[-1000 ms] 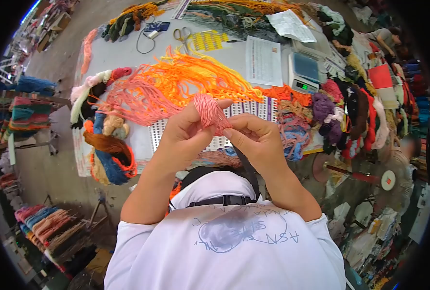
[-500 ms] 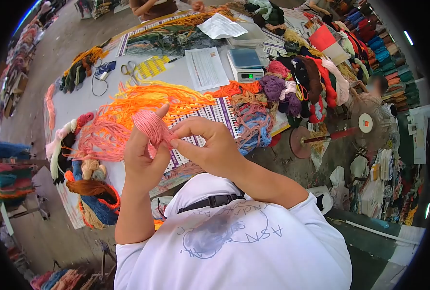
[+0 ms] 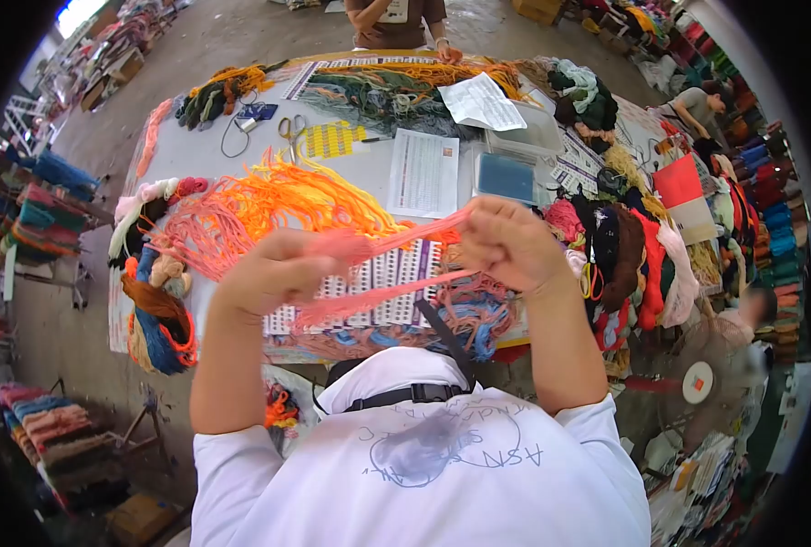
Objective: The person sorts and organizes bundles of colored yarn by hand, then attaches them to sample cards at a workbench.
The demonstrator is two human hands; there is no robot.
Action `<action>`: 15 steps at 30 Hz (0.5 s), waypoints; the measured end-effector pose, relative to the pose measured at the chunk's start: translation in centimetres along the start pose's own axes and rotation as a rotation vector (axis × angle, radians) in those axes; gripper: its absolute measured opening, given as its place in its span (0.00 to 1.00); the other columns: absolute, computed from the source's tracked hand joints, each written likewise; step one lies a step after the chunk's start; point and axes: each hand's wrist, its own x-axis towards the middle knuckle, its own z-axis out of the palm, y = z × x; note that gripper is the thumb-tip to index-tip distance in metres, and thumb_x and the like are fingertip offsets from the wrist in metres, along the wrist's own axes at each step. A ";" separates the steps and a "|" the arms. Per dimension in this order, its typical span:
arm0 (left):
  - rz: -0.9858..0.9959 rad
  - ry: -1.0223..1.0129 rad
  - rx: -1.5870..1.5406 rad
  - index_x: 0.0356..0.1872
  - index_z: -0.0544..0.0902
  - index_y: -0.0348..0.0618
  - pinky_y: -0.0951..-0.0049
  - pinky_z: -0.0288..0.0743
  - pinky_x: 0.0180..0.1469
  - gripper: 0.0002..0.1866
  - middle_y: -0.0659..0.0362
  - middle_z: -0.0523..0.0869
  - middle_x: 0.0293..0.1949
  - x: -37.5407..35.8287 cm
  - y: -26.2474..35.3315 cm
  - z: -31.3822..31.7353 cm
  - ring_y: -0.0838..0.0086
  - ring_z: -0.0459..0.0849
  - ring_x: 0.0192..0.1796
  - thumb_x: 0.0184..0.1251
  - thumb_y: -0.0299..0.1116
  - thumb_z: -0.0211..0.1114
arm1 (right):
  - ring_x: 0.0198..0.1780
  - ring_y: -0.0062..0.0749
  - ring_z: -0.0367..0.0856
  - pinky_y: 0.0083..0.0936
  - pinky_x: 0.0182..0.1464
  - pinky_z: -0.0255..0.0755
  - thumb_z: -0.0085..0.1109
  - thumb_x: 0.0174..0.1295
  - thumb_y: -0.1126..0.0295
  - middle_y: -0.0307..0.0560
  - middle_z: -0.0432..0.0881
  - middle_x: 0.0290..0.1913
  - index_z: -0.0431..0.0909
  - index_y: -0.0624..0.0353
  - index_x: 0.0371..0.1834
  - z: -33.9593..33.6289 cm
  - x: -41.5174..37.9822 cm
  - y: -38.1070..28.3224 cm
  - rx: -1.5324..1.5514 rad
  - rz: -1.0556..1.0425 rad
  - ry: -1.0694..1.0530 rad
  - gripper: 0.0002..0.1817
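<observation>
A length of pink yarn (image 3: 414,235) is stretched in a loop between my two hands, above the near edge of the table. My left hand (image 3: 282,273) is closed around its left end, somewhat blurred by motion. On the other side, my right hand (image 3: 513,244) grips the right end in a fist. One strand runs taut between them, while the lower one hangs a little below. Beneath the yarn lie white cards (image 3: 382,278) with rows of dark marks. Loose orange and yellow yarn (image 3: 305,196) is spread just beyond my hands, with pink strands (image 3: 200,232) at its left.
Scissors (image 3: 291,137), a yellow patterned card (image 3: 335,139), a printed sheet (image 3: 422,173) and a scale (image 3: 506,176) lie further back. Coloured skeins (image 3: 619,255) line the right side. A person (image 3: 396,23) stands at the far edge. A fan (image 3: 697,381) is at right.
My hands have moved apart, and the pink bundle wound on my left hand is now drawn out into a long loop. My right hand went right; the view shifted.
</observation>
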 end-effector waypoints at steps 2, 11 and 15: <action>0.096 0.267 -0.137 0.23 0.72 0.44 0.83 0.48 0.17 0.12 0.71 0.59 0.12 0.3 -1.5 -0.7 0.87 0.52 0.13 0.67 0.35 0.55 | 0.17 0.12 0.56 0.14 0.19 0.51 0.51 0.65 0.67 0.28 0.59 0.17 0.73 0.59 0.33 -5.7 -2.5 -3.6 0.013 -0.014 0.128 0.07; 0.458 0.932 -0.678 0.30 0.70 0.43 0.84 0.48 0.16 0.09 0.71 0.53 0.12 -12.9 -5.2 -7.1 0.87 0.48 0.12 0.72 0.30 0.45 | 0.14 0.13 0.49 0.13 0.14 0.43 0.49 0.66 0.68 0.29 0.57 0.18 0.71 0.58 0.35 -34.5 -14.8 -18.5 0.240 -0.147 0.685 0.06; 0.493 1.118 -0.811 0.26 0.68 0.43 0.83 0.46 0.15 0.11 0.70 0.53 0.13 -23.0 -7.5 -12.6 0.86 0.48 0.13 0.70 0.29 0.45 | 0.13 0.13 0.49 0.15 0.14 0.42 0.50 0.66 0.66 0.27 0.54 0.14 0.72 0.56 0.35 -40.0 -16.5 -24.6 0.048 -0.124 0.958 0.07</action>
